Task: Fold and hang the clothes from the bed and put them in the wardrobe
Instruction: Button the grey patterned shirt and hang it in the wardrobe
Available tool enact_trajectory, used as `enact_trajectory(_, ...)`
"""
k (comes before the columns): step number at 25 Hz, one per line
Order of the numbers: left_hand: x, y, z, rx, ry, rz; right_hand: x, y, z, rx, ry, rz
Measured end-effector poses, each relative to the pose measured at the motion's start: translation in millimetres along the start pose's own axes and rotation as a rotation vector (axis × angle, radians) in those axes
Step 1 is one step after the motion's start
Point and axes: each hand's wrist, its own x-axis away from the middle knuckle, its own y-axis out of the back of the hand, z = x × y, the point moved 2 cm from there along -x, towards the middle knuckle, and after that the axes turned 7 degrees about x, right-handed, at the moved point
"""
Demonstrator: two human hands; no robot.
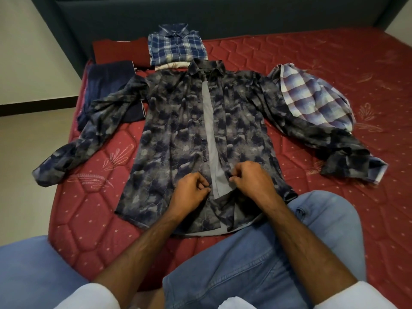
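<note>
Dark camouflage-patterned button-up shirt [178, 130] lay spread face-up at frame centre on the red quilted mattress [312, 74]. Left hand [191, 190] and right hand [249, 179], fingers curled, pinched the front plackets near the lower hem.

Bare mattress [89, 215] left; plaid shirt [312, 97] right.

Soft, even indoor light falls from above, fairly dim, leaving only faint shadows under the forearms. Nothing glares. The wide lens bows the bed [334, 70] edges and the headboard [200, 16] outward toward the corners. Detail looks slightly smeared throughout, and the near jeans [278, 253] are softest.
</note>
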Motion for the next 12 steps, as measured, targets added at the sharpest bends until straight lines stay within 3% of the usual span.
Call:
enact_trajectory(6, -4.4, 5.0, 0.3, 0.305, 0.232, 0.029, 0.1, -11.6, 0.6, -0.797, -0.164, 0.323)
enact_trajectory(12, -1.9, 5.6, -2.2, 0.638, 0.315, 0.085, 2.6, -27.4, 18.2, -0.901, -0.180, 0.410)
